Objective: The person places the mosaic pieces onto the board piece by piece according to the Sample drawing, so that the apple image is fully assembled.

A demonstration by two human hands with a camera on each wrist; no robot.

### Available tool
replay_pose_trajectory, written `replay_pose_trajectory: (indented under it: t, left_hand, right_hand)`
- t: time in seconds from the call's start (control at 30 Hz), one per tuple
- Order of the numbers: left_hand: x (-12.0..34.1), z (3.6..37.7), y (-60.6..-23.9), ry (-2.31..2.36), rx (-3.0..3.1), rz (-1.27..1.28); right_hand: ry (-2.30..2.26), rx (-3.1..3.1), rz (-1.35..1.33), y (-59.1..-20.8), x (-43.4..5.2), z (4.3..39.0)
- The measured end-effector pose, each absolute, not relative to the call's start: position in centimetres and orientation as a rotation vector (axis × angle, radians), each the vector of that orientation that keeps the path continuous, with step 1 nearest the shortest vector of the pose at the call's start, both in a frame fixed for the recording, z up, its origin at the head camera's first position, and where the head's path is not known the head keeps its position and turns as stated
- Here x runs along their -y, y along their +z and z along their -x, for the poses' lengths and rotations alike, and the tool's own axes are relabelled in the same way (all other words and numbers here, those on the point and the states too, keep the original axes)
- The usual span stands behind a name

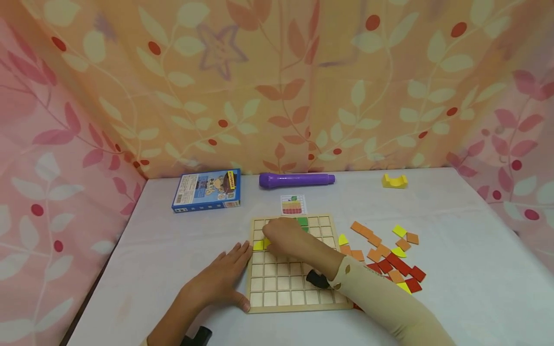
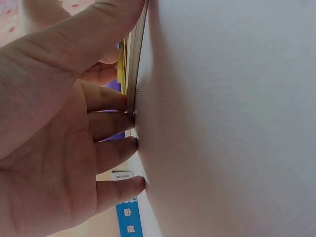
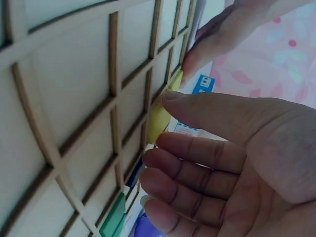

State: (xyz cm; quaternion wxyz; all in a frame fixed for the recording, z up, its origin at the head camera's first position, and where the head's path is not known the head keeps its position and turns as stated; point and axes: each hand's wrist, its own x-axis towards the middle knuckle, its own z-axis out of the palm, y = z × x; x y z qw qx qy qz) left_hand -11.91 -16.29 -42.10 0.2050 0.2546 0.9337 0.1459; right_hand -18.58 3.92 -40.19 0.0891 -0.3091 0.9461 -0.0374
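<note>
A wooden grid board (image 1: pixel 270 284) lies on the white table. My left hand (image 1: pixel 212 283) rests flat at its left side, thumb at the near corner and fingertips along the edge. My right hand (image 1: pixel 285 235) reaches over the upper-left cells. In the right wrist view, its thumb and index finger pinch a yellow tile (image 3: pixel 159 121) at the board's surface. Another yellow tile (image 1: pixel 258 245) sits in the leftmost cell of that row. Green tiles (image 1: pixel 302 221) lie in the upper rows, partly hidden behind the right hand.
Loose orange, red (image 1: pixel 398 264) and yellow tiles are scattered right of the board, partly under the right forearm. Beyond the board lies a small picture card (image 1: pixel 293 204). Farther back are a blue box (image 1: pixel 207 191), a purple microphone-shaped tube (image 1: pixel 298 180) and a yellow stand (image 1: pixel 395 181).
</note>
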Motion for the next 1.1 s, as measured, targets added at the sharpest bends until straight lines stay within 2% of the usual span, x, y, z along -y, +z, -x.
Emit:
replay_pose_trajectory:
  t: [0.5, 0.67, 0.93, 1.1]
  left_hand:
    - [15.9, 11.9, -42.2, 0.407, -2.597, -0.692]
    - [16.0, 11.9, -42.3, 0.399, -2.608, -0.696]
    - [16.0, 11.9, -42.2, 0.395, -2.608, -0.679]
    - [16.0, 11.9, -42.2, 0.389, -2.604, -0.684]
  right_hand:
    - [-0.090, -2.868, 0.913, -40.6, -5.7, 17.4]
    - [-0.276, -2.887, 0.891, -40.0, -9.6, 16.9]
    - [-0.362, -2.740, 0.681, -38.4, -18.1, 17.2]
    - [-0.393, -2.702, 0.516, -38.6, -20.6, 18.0]
